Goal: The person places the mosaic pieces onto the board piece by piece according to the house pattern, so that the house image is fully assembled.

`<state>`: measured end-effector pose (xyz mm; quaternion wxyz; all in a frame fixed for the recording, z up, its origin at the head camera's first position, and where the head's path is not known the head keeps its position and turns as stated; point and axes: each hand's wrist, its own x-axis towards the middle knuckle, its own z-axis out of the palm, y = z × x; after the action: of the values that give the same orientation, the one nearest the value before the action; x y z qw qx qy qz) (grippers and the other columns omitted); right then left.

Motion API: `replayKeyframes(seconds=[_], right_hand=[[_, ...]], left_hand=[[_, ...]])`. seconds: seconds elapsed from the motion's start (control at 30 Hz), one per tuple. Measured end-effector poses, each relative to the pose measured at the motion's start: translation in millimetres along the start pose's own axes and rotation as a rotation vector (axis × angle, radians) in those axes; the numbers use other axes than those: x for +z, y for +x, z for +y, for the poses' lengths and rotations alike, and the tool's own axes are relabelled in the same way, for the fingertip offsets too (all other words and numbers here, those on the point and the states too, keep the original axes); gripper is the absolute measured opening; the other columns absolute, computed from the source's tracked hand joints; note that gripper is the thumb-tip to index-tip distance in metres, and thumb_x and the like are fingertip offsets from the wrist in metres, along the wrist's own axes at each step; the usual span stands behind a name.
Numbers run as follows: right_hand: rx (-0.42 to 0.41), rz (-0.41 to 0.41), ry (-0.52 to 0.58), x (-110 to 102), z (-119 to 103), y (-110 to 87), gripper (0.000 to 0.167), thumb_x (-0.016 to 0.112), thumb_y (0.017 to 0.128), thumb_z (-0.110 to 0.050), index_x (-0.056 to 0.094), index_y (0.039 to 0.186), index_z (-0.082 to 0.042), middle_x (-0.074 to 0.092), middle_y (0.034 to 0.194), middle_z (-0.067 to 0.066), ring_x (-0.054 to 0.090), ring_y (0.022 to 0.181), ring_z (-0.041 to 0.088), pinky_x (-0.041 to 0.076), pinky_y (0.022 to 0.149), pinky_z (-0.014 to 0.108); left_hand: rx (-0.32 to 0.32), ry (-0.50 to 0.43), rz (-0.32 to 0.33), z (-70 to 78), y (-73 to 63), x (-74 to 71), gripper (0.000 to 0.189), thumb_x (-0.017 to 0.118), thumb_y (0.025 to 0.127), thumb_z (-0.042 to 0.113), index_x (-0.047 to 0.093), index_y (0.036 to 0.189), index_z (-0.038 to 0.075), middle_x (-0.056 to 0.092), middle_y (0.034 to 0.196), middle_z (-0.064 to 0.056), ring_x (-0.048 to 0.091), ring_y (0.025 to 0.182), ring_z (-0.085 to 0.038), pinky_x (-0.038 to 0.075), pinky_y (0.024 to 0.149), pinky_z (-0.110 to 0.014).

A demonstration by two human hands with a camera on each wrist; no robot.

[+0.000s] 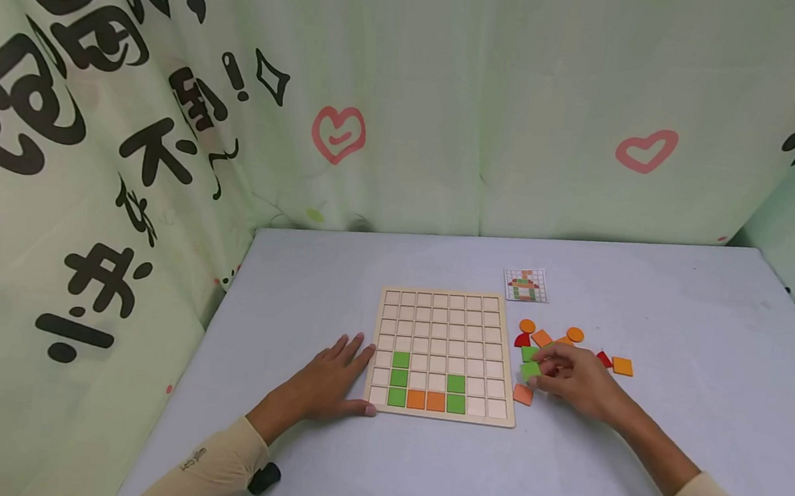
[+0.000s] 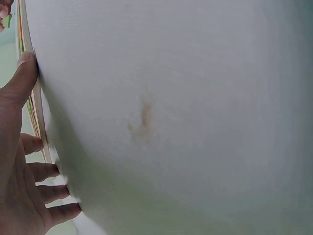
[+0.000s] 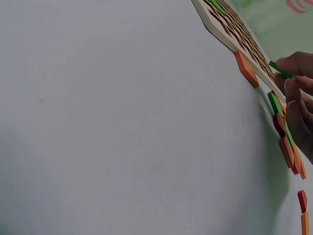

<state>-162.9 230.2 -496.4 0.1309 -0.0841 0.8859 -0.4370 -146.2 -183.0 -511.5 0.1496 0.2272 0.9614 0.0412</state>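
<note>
A wooden grid board point(image 1: 441, 332) lies on the table, with green squares point(image 1: 399, 377) and orange squares point(image 1: 426, 400) set in its lower cells. At its left edge my left hand point(image 1: 327, 380) rests with fingers spread, the thumb touching the lower left corner. Just right of the board, my right hand point(image 1: 576, 378) pinches a green square tile point(image 3: 282, 71) between thumb and fingers, raised a little off the table. Beneath and around that hand lie loose pieces, among them another green square point(image 1: 528, 354) and an orange-red square point(image 1: 523, 395). Some pieces are partly hidden by the hand.
A small pattern card point(image 1: 527, 284) lies above the board's top right corner. Orange circles point(image 1: 527, 325), a red piece point(image 1: 522, 340) and an orange square point(image 1: 622, 366) are scattered to the right. A printed curtain point(image 1: 485, 104) hangs behind the table.
</note>
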Motion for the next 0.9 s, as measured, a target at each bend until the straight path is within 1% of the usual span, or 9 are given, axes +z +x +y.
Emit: replayKeyframes(seconds=[0.2,0.37,0.5,0.6,0.67,0.8,0.9], right_hand=[[-0.015,-0.031,0.05,8,-6,4.4,0.036,0.078,0.086,-0.016,0.065,0.115,0.001,0.066,0.09,0.007,0.059,0.067,0.016,0.052,0.06,0.023],[-0.011,-0.038,0.078,15,-11,10.2,0.036,0.079,0.086,-0.017,0.066,0.115,-0.002,0.065,0.092,0.008,0.06,0.068,0.017,0.052,0.06,0.023],[-0.026,-0.041,0.077,23,-15,16.0,0.035,0.08,0.086,-0.018,0.066,0.114,-0.002,0.066,0.091,0.007,0.063,0.069,0.016,0.051,0.06,0.023],[-0.045,-0.056,0.089,29,-19,20.7,0.034,0.079,0.086,-0.017,0.065,0.113,-0.001,0.067,0.09,0.007,0.062,0.07,0.017,0.049,0.057,0.024],[-0.036,-0.077,0.111,34,-22,23.6,0.033,0.078,0.087,-0.016,0.065,0.113,-0.002,0.066,0.09,0.007,0.06,0.064,0.017,0.048,0.053,0.025],[-0.039,-0.116,0.126,42,-28,28.5,0.029,0.077,0.087,-0.013,0.066,0.112,-0.002,0.066,0.089,0.008,0.055,0.055,0.017,0.047,0.049,0.026],[-0.063,-0.121,0.119,48,-30,31.4,0.027,0.075,0.087,-0.011,0.068,0.111,-0.002,0.068,0.089,0.007,0.057,0.059,0.016,0.048,0.052,0.026]], left_hand=[[0.004,-0.009,0.002,0.1,-1.2,-1.4,0.102,0.056,0.086,0.076,0.024,0.161,0.014,0.021,0.167,-0.015,0.021,0.153,-0.04,0.033,0.117,-0.054],[0.009,-0.019,0.004,0.4,-1.6,-2.5,0.102,0.056,0.086,0.076,0.024,0.161,0.013,0.02,0.167,-0.015,0.02,0.153,-0.04,0.032,0.117,-0.055],[0.01,-0.022,0.004,0.4,-2.0,-2.6,0.102,0.056,0.086,0.075,0.024,0.161,0.013,0.02,0.167,-0.015,0.02,0.153,-0.04,0.032,0.117,-0.055],[0.007,-0.017,0.004,0.5,-2.3,-2.8,0.102,0.056,0.086,0.076,0.024,0.161,0.013,0.02,0.167,-0.015,0.02,0.153,-0.04,0.032,0.118,-0.055],[0.005,-0.018,0.004,0.6,-2.4,-3.0,0.102,0.056,0.086,0.076,0.025,0.161,0.014,0.02,0.167,-0.014,0.02,0.153,-0.04,0.032,0.118,-0.055],[0.0,-0.015,0.004,0.8,-2.4,-3.2,0.102,0.056,0.086,0.075,0.024,0.161,0.014,0.02,0.167,-0.014,0.02,0.154,-0.039,0.032,0.118,-0.055],[-0.002,-0.012,0.004,0.6,-2.0,-2.2,0.102,0.056,0.086,0.076,0.024,0.161,0.015,0.02,0.168,-0.014,0.019,0.154,-0.039,0.032,0.118,-0.055]])
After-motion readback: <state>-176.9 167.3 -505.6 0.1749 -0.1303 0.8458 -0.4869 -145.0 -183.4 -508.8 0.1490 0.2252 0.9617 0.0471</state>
